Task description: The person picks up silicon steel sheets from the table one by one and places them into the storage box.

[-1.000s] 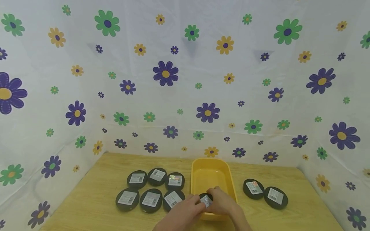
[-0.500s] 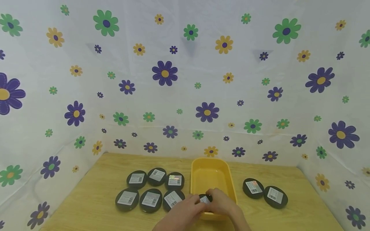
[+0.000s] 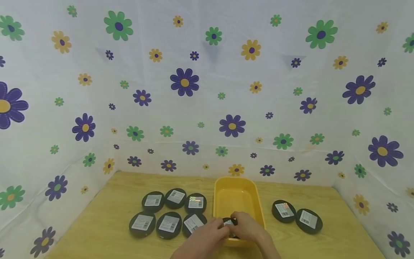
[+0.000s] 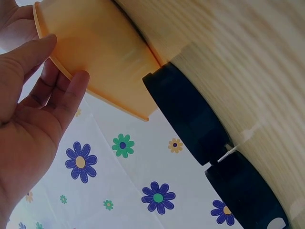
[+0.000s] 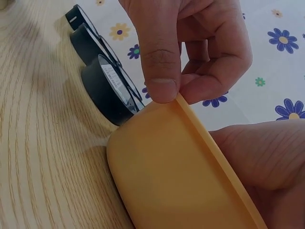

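Observation:
A round black container [image 3: 230, 221] with a pale label is between my two hands, at the near end of the yellow tray [image 3: 236, 198]. My left hand [image 3: 207, 234] curls its fingers on the container's left side. From the right, my right hand [image 3: 250, 229] has its fingers bent over the far edge. Much of the container is covered by the hands in the head view. The left wrist view shows left fingertips [image 4: 80, 78] by the tray's rim [image 4: 109, 102]. Behind the rim [image 5: 221, 152] in the right wrist view, the container is hidden.
Left of the tray, several similar black containers [image 3: 169, 225] lie label up in two rows, the closest [image 3: 193, 221] beside my left hand. Two more [image 3: 284, 211] [image 3: 308, 221] lie to the right on the wooden table [image 3: 106, 216]. A flowered cloth [image 3: 207, 108] surrounds the table.
The container between my hands has tipped or sunk slightly, and less of its label shows now. Both hands have stayed almost in place. The other containers and the tray have not visibly moved.

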Motion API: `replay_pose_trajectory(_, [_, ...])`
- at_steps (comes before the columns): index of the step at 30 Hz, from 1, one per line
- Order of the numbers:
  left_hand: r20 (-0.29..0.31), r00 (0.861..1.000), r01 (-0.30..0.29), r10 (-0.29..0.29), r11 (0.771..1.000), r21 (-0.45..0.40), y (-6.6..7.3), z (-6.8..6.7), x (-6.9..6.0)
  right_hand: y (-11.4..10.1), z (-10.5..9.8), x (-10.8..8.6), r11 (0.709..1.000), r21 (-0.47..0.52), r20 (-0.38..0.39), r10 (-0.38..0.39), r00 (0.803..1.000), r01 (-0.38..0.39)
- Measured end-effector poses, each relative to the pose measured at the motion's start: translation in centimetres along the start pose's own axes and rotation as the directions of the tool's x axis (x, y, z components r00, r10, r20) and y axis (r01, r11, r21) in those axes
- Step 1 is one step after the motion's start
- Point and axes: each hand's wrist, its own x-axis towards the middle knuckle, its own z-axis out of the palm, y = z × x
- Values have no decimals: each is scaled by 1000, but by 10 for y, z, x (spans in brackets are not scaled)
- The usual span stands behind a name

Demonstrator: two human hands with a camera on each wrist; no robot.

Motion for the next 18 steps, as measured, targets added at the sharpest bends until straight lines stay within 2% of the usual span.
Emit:
replay_pose_trajectory(4, [-5, 1000, 2, -2, 1000, -3, 0, 1, -1, 0, -1, -1, 999, 11, -8, 51, 999, -51])
replay_pose_trajectory(7, [0, 1000, 12, -12, 1000, 3, 1, 1, -1, 0, -2, -3, 998, 21, -20, 60, 998, -60])
replay_pose_trajectory(12, [0, 1000, 15, -15, 1000, -16, 1, 0, 0, 0, -3, -8, 998, 53, -49, 24, 999, -21])
replay_pose_trajectory(18, [-17, 1000, -15, 15, 999, -35, 0, 0, 0, 1, -5, -13, 996, 86, -100, -12, 995, 20])
